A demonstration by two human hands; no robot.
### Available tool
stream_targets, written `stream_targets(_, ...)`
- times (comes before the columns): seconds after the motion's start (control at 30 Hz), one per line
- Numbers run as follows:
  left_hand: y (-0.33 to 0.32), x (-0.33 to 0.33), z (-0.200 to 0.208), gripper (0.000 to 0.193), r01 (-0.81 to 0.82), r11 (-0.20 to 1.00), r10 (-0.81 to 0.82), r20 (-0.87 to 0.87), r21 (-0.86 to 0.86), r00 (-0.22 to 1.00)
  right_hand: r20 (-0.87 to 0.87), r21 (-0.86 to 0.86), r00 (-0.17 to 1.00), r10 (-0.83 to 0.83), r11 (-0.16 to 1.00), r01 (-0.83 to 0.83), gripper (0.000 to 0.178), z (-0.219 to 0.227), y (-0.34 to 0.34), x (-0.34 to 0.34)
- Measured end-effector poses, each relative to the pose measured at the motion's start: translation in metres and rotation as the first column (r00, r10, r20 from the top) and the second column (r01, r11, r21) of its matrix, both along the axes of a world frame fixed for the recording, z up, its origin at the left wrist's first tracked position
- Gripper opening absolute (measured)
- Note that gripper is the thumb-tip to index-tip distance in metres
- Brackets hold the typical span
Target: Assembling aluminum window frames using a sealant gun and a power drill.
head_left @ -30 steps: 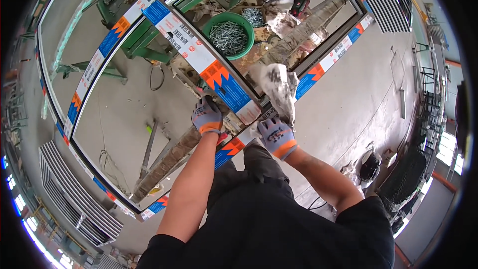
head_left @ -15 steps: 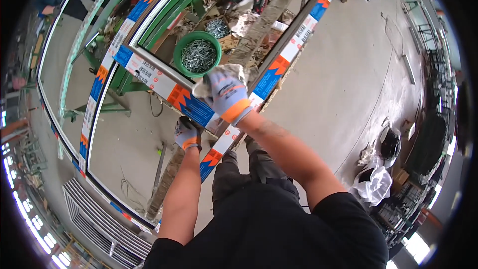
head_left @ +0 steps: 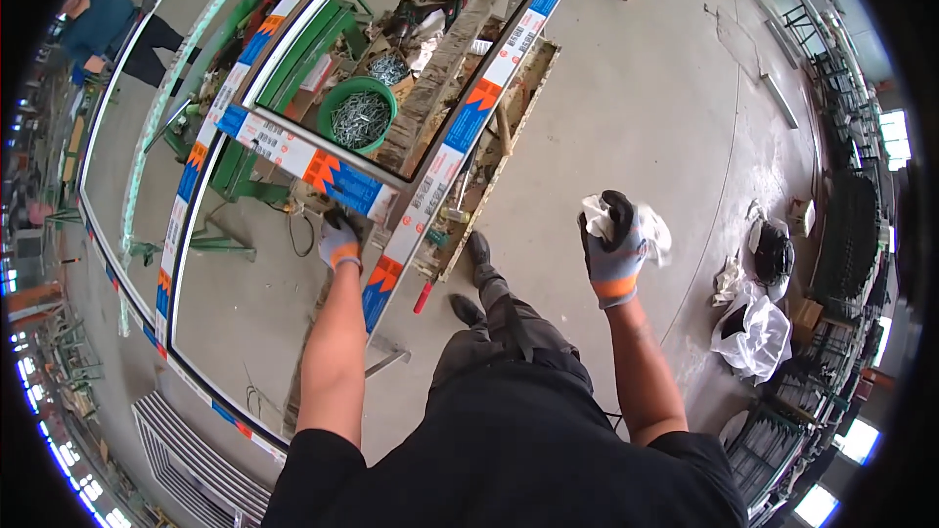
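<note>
My right hand (head_left: 615,252), in a grey glove with black fingers and an orange cuff, is closed round a crumpled white rag (head_left: 649,231). It is out over the floor, well right of the large window frame (head_left: 442,164). Blue, white and orange printed film covers the frame's bars. My left hand (head_left: 339,241), gloved alike, is at the near edge of the frame's crossbar (head_left: 311,167). Its fingers curl against that edge, their tips partly hidden. Beyond the crossbar, a green bowl (head_left: 389,108) full of screws shows through the frame opening.
Under the frame stand a green metal stand (head_left: 311,68) and a cluttered workbench (head_left: 533,88). Loose screws (head_left: 388,69) lie beside the bowl. Plastic bags (head_left: 753,332) sit on the floor at right. Another person (head_left: 112,24) stands at far left.
My right hand has lifted off the frame's corner and moved right with the rag. My left hand stays by the crossbar. The view has shifted, bringing the other person more into sight.
</note>
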State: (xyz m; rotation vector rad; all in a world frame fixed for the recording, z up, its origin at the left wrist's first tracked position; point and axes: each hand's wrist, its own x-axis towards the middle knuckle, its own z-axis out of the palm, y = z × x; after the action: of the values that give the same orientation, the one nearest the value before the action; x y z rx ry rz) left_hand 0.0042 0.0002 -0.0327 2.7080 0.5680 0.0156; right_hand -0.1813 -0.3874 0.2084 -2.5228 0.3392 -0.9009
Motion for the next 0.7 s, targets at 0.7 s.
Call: stream_targets(0.7,-0.272,-0.234,0.084,0.039,0.545,0.388,-0.548,0.290,-0.743,0.785,-0.190,0.971,0.980,0.065,0.160,0.178,0.021,-0.094,-0.101,-0.168)
